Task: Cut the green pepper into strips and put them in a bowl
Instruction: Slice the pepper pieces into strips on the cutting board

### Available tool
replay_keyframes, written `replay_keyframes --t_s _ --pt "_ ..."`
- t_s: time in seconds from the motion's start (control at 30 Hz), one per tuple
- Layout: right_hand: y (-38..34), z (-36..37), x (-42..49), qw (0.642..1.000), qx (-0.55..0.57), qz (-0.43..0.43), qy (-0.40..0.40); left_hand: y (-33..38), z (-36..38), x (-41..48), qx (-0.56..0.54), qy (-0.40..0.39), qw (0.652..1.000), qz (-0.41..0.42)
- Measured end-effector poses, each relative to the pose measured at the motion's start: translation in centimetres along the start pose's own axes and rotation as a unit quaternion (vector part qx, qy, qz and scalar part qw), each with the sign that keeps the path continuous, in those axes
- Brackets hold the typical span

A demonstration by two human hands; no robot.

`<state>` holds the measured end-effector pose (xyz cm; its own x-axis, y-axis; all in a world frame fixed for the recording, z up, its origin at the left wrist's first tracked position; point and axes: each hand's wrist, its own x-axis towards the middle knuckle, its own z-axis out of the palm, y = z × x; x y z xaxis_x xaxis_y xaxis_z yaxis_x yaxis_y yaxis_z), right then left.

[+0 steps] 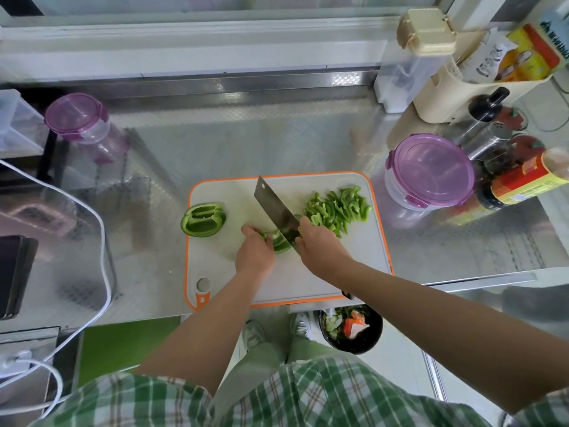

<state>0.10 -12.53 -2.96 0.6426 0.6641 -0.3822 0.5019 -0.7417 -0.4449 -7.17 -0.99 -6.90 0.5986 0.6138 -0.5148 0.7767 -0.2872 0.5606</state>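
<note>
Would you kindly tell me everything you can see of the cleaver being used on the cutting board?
The cleaver has a broad, rectangular blade of shiny grey metal with a small hole near its far corner. The right hand grips it, hiding the handle. The blade slants from far left to near right, edge down at the pepper piece that the left hand holds on the white, orange-rimmed cutting board.
</note>
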Motion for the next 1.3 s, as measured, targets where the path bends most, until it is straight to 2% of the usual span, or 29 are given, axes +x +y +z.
replay_keyframes --t_s 0.13,0.4,0.47,0.63,0.7,0.87,1.3 --pt "-0.1 0.6 0.2 1.000 0.000 0.014 -0.004 -0.2 0.2 0.4 0.005 -0.005 1.000 -0.005" --pt "-0.6 2.2 0.8 0.996 -0.093 0.005 0.006 -0.7 0.4 0.5 0.026 0.007 1.000 0.001" --pt "-0.6 2.3 1.1 0.996 -0.087 0.001 0.008 -0.8 0.3 0.4 0.032 0.008 0.999 0.002" --pt "0.1 1.7 1.5 0.998 0.022 0.042 0.033 -0.8 0.1 0.3 0.038 0.010 0.999 0.002" --pt "0.3 1.2 1.4 0.999 0.032 0.024 0.036 -0.8 0.1 0.4 0.043 0.008 0.999 0.001" --pt "0.0 0.2 0.6 1.000 0.011 -0.016 0.016 -0.7 0.2 0.7 0.047 0.011 0.999 -0.006" --pt "-1.4 2.1 1.3 0.998 -0.060 0.018 0.003 -0.8 0.3 0.7 0.043 0.021 0.999 -0.004"
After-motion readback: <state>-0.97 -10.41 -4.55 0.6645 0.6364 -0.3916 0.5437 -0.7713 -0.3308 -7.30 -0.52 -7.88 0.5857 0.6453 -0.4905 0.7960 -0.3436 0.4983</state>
